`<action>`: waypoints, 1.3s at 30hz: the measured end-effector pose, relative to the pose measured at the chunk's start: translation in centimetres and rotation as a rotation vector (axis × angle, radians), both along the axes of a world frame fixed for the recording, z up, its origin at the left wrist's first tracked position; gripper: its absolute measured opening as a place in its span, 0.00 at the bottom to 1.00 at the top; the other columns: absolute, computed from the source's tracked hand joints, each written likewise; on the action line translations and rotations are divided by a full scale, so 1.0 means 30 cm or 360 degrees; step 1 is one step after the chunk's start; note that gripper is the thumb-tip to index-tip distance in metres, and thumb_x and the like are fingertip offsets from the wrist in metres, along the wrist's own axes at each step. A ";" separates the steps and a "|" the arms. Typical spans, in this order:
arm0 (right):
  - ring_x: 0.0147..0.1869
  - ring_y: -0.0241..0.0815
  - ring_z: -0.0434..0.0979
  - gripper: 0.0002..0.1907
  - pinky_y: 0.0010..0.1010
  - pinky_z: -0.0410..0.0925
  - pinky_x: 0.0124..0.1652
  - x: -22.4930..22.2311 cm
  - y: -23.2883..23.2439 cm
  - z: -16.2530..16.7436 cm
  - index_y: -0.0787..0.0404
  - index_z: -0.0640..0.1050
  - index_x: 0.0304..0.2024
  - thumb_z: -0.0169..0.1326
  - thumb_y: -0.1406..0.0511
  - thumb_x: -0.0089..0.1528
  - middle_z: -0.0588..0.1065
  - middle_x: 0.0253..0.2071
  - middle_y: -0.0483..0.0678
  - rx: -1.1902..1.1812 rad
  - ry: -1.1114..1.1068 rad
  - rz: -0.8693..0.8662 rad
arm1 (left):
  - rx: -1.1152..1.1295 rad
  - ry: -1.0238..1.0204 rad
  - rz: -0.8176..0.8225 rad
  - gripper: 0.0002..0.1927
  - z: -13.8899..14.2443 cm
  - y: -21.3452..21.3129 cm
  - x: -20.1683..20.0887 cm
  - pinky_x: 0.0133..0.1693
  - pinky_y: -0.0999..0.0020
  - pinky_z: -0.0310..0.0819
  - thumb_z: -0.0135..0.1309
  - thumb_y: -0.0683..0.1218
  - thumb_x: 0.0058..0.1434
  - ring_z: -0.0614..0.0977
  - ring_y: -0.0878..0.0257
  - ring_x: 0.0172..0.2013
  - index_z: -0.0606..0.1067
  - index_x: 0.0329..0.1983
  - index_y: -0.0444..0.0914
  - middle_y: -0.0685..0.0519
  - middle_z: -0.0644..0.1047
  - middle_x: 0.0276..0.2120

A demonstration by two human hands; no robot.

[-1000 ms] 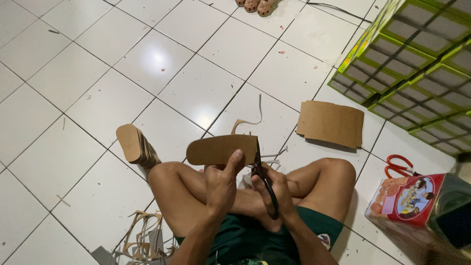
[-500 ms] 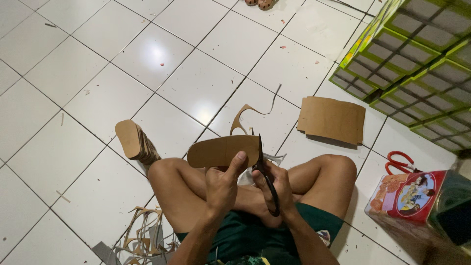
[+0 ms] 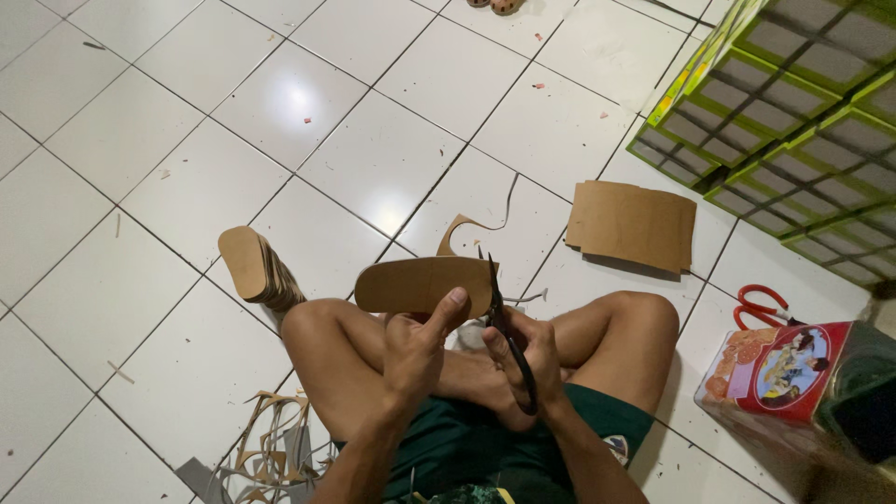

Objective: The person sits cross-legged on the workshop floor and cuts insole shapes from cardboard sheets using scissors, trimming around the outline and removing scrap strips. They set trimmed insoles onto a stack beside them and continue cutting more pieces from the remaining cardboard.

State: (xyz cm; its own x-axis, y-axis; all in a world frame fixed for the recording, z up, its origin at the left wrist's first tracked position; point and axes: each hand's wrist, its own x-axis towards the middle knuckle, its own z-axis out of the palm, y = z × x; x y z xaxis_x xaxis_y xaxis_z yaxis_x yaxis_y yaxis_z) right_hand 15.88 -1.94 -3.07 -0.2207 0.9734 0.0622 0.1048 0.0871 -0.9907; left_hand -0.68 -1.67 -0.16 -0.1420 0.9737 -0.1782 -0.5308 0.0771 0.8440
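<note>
On the floor at far left, beside the person's knee, a stack of sole-shaped cutouts leans on edge, and a heap of offcuts lies below it near the thigh.

The left hand is raised above the crossed legs, thumb up on the near face of the sole and fingers behind it, so it is clamped on that piece at its lower right edge. The sole is a flat brown cardboard shape with a rounded left end; its long axis runs left to right, nearly level, and it stands out to the left of both hands and slightly above them.

The scissors meet the sole at its right end, blades pointing up and away from the body, roughly square to the long axis. A curled strip hangs off just above that end (a trimmed edge, it seems, though the join is hard to make out). The right hand is closed around the scissor handles, wrist low near the lap, just beside the left hand. Both hands are about equally near the sole's right end; only the left grips it.

Farther right lie a cardboard sheet, red scissors and a red box.
</note>
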 end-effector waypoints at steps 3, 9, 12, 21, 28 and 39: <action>0.23 0.30 0.69 0.30 0.24 0.63 0.23 0.007 0.000 0.004 0.68 0.80 0.44 0.55 0.45 0.64 0.71 0.20 0.41 0.0017 0.0014 0.0021 | -0.0004 0.0072 -0.0037 0.17 0.015 0.003 -0.010 0.48 0.65 0.83 0.60 0.43 0.63 0.85 0.58 0.43 0.77 0.48 0.24 0.42 0.82 0.42; 0.18 0.29 0.67 0.29 0.23 0.59 0.20 0.010 0.001 0.001 0.67 0.81 0.44 0.55 0.46 0.63 0.69 0.16 0.39 -0.0018 -0.0021 0.0022 | 0.0006 0.0175 -0.0091 0.17 0.028 0.009 -0.029 0.47 0.64 0.84 0.61 0.43 0.63 0.86 0.57 0.42 0.77 0.47 0.24 0.41 0.82 0.41; 0.19 0.28 0.66 0.30 0.23 0.58 0.20 0.013 -0.002 0.006 0.67 0.81 0.43 0.55 0.45 0.64 0.69 0.16 0.39 0.0021 -0.0042 0.0032 | 0.0022 0.0220 -0.0111 0.17 0.029 0.011 -0.036 0.47 0.64 0.84 0.61 0.44 0.62 0.86 0.57 0.42 0.77 0.47 0.24 0.41 0.82 0.41; 0.17 0.28 0.68 0.28 0.24 0.60 0.20 0.019 0.007 0.014 0.64 0.82 0.41 0.53 0.46 0.63 0.71 0.16 0.39 0.0107 -0.0205 0.0074 | -0.0020 0.0360 -0.0190 0.18 0.021 0.028 -0.068 0.45 0.64 0.85 0.62 0.45 0.61 0.87 0.57 0.40 0.77 0.46 0.24 0.42 0.83 0.38; 0.24 0.31 0.73 0.23 0.24 0.64 0.25 0.020 -0.006 0.029 0.66 0.82 0.41 0.56 0.51 0.64 0.76 0.22 0.44 0.0136 -0.0277 0.0032 | -0.0040 0.0461 -0.0232 0.17 0.012 0.040 -0.090 0.34 0.69 0.78 0.62 0.48 0.61 0.83 0.64 0.33 0.79 0.43 0.28 0.47 0.82 0.32; 0.36 0.35 0.75 0.25 0.27 0.70 0.36 0.011 -0.004 0.000 0.69 0.78 0.43 0.55 0.51 0.67 0.77 0.32 0.48 0.0079 0.0035 0.0058 | -0.0091 0.0898 -0.0249 0.20 0.034 0.014 -0.069 0.41 0.69 0.84 0.63 0.51 0.59 0.88 0.61 0.38 0.81 0.44 0.29 0.45 0.85 0.35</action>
